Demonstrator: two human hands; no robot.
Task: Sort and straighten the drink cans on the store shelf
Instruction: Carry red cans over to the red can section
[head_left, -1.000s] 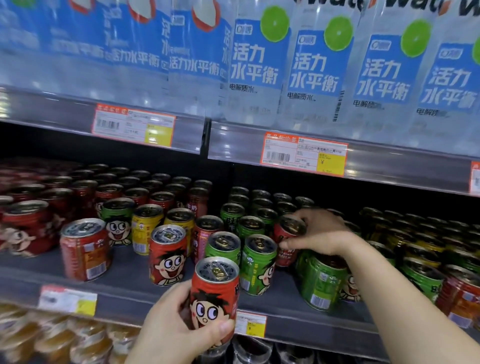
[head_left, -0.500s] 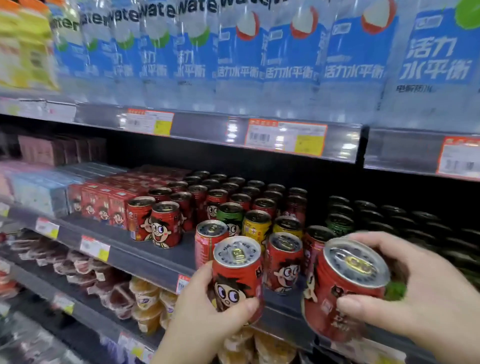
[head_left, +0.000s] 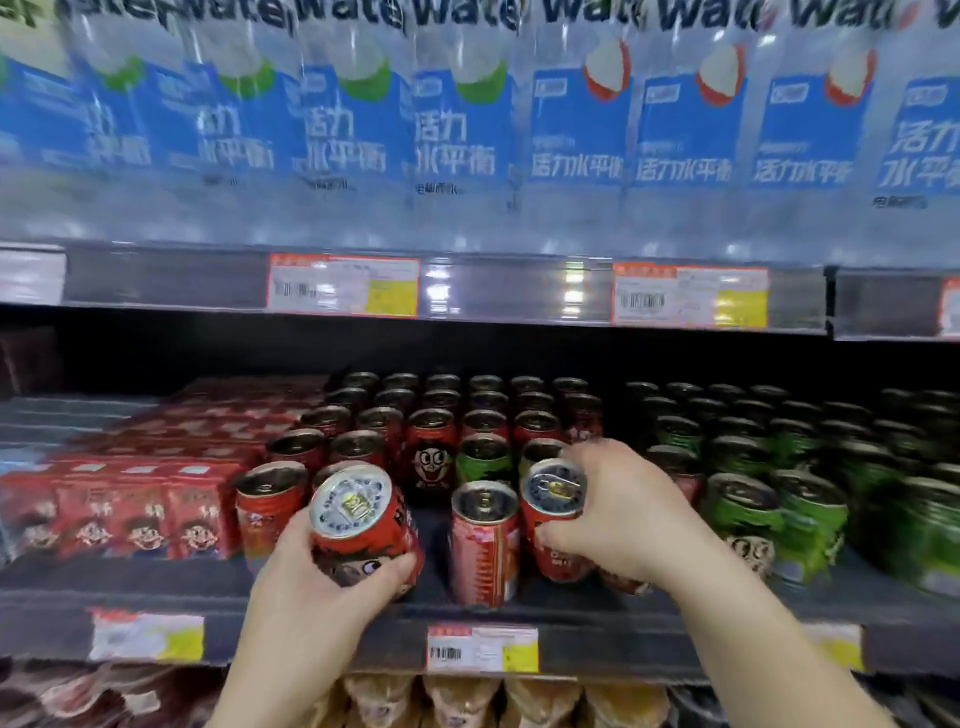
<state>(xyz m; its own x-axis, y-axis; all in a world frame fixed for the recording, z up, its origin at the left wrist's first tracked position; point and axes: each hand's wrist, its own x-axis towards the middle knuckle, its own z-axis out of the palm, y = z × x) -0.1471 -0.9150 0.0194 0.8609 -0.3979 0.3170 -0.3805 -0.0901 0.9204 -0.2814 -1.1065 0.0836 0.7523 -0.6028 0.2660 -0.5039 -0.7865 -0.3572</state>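
My left hand (head_left: 311, 577) grips a red cartoon-face can (head_left: 358, 525), tilted toward me at the front of the middle shelf (head_left: 156, 577). My right hand (head_left: 618, 514) holds a second red can (head_left: 550, 499) upright among the front row. Between them stands a loose red can (head_left: 484, 540). Rows of red cans (head_left: 431, 447) fill the shelf behind. A green can (head_left: 483, 460) sits among the red ones. Green cans (head_left: 748, 499) stand in rows to the right.
Red drink cartons (head_left: 130, 499) are packed at the left of the same shelf. Blue-labelled water bottles (head_left: 467, 130) line the shelf above, with price tags (head_left: 343, 285) on its rail. Packaged goods (head_left: 462, 701) lie on the shelf below.
Both hands have carried their red cans from in front of the shelf onto its front edge. The view has swung to face the red rows squarely.
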